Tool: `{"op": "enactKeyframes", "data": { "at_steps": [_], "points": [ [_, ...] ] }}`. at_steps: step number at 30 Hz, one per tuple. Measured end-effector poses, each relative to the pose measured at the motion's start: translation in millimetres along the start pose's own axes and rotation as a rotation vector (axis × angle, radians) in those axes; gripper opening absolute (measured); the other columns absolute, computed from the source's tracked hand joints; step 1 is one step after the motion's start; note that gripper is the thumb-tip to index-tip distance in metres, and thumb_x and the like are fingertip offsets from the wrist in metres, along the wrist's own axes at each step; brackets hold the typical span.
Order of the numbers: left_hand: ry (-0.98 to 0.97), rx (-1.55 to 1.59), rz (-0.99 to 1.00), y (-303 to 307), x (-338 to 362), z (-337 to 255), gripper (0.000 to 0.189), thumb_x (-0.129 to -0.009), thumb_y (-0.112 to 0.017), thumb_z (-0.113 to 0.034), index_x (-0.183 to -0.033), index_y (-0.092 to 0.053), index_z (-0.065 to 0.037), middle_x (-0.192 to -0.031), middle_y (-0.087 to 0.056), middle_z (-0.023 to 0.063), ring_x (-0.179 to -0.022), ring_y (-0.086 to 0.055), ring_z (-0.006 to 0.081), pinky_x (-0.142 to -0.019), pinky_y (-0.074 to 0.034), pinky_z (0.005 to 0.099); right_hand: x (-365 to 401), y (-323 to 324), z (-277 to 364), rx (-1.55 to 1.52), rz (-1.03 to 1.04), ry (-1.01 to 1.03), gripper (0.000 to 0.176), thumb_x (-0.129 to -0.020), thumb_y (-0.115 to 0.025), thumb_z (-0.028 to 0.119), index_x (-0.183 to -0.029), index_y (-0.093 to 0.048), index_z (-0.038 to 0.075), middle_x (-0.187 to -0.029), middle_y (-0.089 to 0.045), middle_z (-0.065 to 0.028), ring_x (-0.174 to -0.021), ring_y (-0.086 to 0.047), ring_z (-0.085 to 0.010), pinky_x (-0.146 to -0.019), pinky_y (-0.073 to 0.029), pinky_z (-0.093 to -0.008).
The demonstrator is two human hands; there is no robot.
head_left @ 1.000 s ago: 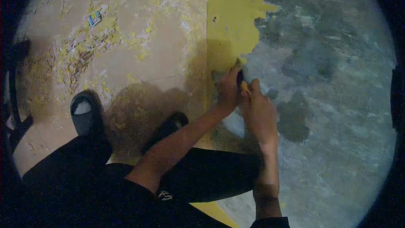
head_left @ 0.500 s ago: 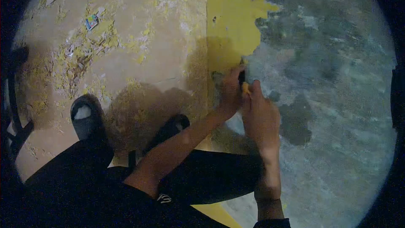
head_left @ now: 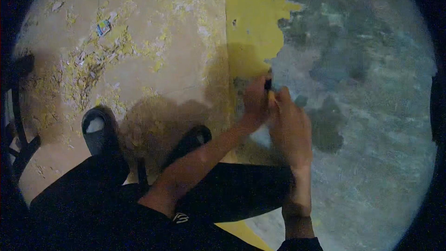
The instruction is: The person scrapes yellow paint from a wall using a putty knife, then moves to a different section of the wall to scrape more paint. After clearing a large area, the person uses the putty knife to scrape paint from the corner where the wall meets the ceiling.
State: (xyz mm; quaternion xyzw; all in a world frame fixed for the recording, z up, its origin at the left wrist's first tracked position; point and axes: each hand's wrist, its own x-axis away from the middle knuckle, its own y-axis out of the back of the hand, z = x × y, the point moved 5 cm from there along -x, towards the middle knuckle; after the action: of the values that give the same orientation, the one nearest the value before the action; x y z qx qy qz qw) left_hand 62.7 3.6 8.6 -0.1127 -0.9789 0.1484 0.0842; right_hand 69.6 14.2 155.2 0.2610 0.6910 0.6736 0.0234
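L hand (head_left: 255, 102) is closing around the dark front part of a slim tool (head_left: 268, 84); R hand (head_left: 291, 128) is gripping its yellow rear part w/ curled fingers. Tool is pointing toward the lower edge of the yellow paint (head_left: 253, 14), next to the gray surface (head_left: 362, 111); tip contact isn't showing clearly. Paint flakes (head_left: 93, 65) are littering the tan floor (head_left: 139, 79), w/ a small packet (head_left: 103, 28) lying among them. Dark slippers (head_left: 98, 132) are resting on the floor, L of both hands.
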Motion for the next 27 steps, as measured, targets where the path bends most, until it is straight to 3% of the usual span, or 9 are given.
{"op": "enactKeyframes", "data": {
  "at_steps": [2,6,9,12,15,18,21,24,27],
  "points": [
    [-0.084,-0.025,-0.058,4,-12,-12,0.032,-0.081,-0.061,-0.029,-0.099,-0.058,-0.003,-0.084,-0.061,0.019,-0.077,-0.06,0.0406,-0.068,-0.048,0.0447,4,5,-5,0.005,0.104,-0.136,0.017,-0.096,-0.048,0.023,-0.098,-0.045,0.006,-0.08,-0.062,-0.0241,-0.078,-0.06,-0.0461,-0.063,-0.045,-0.0555],
    [-0.001,0.032,-0.036,3,-1,-6,0.029,-0.081,-0.062,-0.024,-0.099,-0.057,-0.002,-0.089,-0.061,0.0186,-0.081,-0.061,0.0388,-0.072,-0.048,0.0439,6,3,-4,0.043,0.088,-0.11,0.018,-0.096,-0.047,0.024,-0.099,-0.045,0.006,-0.082,-0.063,-0.0243,-0.08,-0.059,-0.0467,-0.064,-0.045,-0.0559],
    [-0.095,-0.015,-0.132,-8,5,1,0.03,-0.08,-0.062,-0.023,-0.1,-0.057,-0.002,-0.088,-0.062,0.0186,-0.083,-0.061,0.0381,-0.072,-0.048,0.0444,4,-3,-12,0.012,0.13,-0.18,0.02,-0.097,-0.046,0.025,-0.1,-0.046,0.005,-0.082,-0.063,-0.0242,-0.081,-0.059,-0.0476,-0.065,-0.045,-0.0559],
    [0.157,-0.17,0.048,-12,-1,51,0.027,-0.08,-0.062,-0.022,-0.098,-0.058,-0.002,-0.086,-0.062,0.018,-0.081,-0.062,0.0367,-0.071,-0.048,0.0442,2,-17,-26,0.024,0.117,-0.13,0.019,-0.096,-0.047,0.024,-0.102,-0.048,0.006,-0.083,-0.063,-0.0233,-0.082,-0.059,-0.0476,-0.067,-0.045,-0.0557],
    [-0.103,0.025,-0.09,-4,5,-9,0.025,-0.081,-0.062,-0.022,-0.094,-0.058,-0.002,-0.084,-0.063,0.0171,-0.077,-0.062,0.0353,-0.068,-0.048,0.0431,0,1,-9,-0.05,0.089,-0.1,0.02,-0.096,-0.047,0.024,-0.102,-0.048,0.005,-0.083,-0.063,-0.0235,-0.083,-0.059,-0.0473,-0.068,-0.045,-0.0554],
    [-0.018,-0.195,0.075,-5,2,19,0.024,-0.079,-0.064,-0.021,-0.094,-0.059,-0.002,-0.085,-0.063,0.0167,-0.074,-0.062,0.0347,-0.067,-0.048,0.043,13,-11,-22,-0.07,0.107,-0.222,0.019,-0.096,-0.048,0.023,-0.102,-0.048,0.004,-0.083,-0.063,-0.0241,-0.084,-0.059,-0.0467,-0.069,-0.045,-0.0553],
    [-0.051,-0.047,0.112,16,-9,-18,0.025,-0.08,-0.062,-0.02,-0.097,-0.059,-0.003,-0.086,-0.063,0.0173,-0.077,-0.061,0.0366,-0.069,-0.048,0.0432,-1,-9,-15,-0.012,0.069,-0.075,0.019,-0.095,-0.05,0.022,-0.103,-0.048,0.005,-0.085,-0.063,-0.0243,-0.086,-0.059,-0.0464,-0.069,-0.045,-0.0551],
    [-0.025,-0.119,-0.016,-4,-9,3,0.028,-0.08,-0.063,-0.022,-0.101,-0.058,-0.003,-0.088,-0.063,0.0177,-0.08,-0.061,0.0379,-0.072,-0.048,0.0434,0,-1,-11,-0.183,0.108,-0.223,0.02,-0.094,-0.051,0.02,-0.105,-0.048,0.004,-0.086,-0.064,-0.0244,-0.088,-0.059,-0.0462,-0.07,-0.045,-0.0545],
    [0.018,0.046,0.075,-4,-16,34,0.029,-0.079,-0.064,-0.021,-0.101,-0.057,-0.003,-0.09,-0.063,0.0186,-0.083,-0.061,0.0385,-0.073,-0.048,0.0438,-11,-5,-15,-0.082,0.099,-0.128,0.02,-0.095,-0.05,0.02,-0.104,-0.048,0.002,-0.087,-0.063,-0.0246,-0.088,-0.058,-0.0467,-0.07,-0.046,-0.0533]
  ]
}}
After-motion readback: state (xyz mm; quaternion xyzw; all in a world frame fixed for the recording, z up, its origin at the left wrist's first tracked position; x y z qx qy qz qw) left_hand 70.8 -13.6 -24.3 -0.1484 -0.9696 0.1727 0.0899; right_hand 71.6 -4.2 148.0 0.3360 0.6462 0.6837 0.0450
